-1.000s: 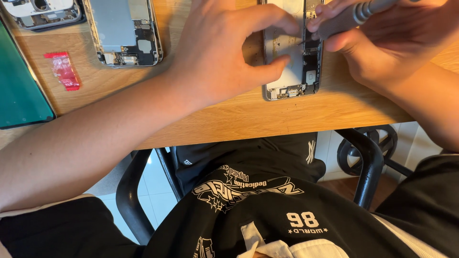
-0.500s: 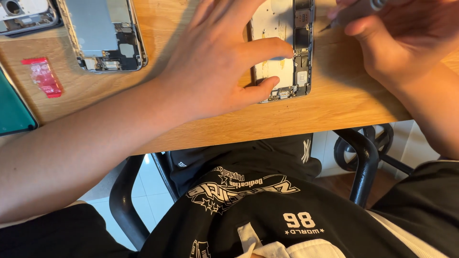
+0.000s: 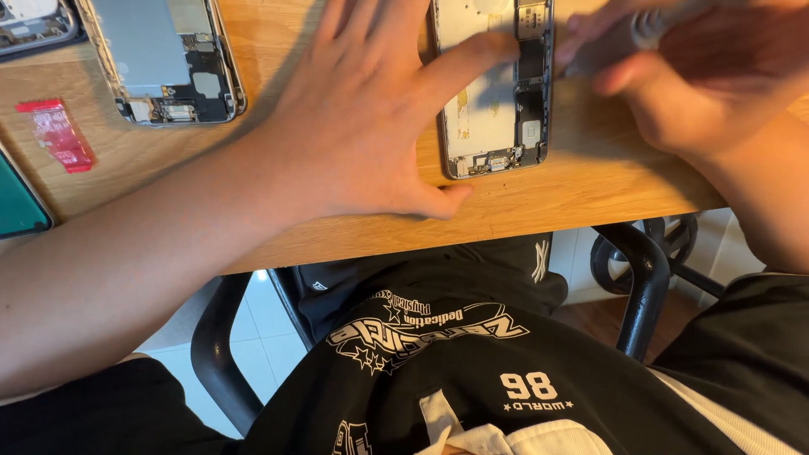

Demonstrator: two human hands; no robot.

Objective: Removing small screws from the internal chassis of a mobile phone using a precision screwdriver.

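Steadying open phone shell [image 3: 493, 109], left hand [image 3: 371, 118] flat.

Wooden counter [image 3: 581, 181], light oak grain, front edge running near the lap. Lying flat on it: an opened phone housing [image 3: 493, 126], a second opened phone housing [image 3: 164, 59] farther left, a small red plastic strip [image 3: 57, 135], a teal-faced device [image 3: 18, 202] at the left edge.

I sit at a phone repair desk: opened phone housings [image 3: 168, 59] lie on my wooden table [image 3: 581, 190].
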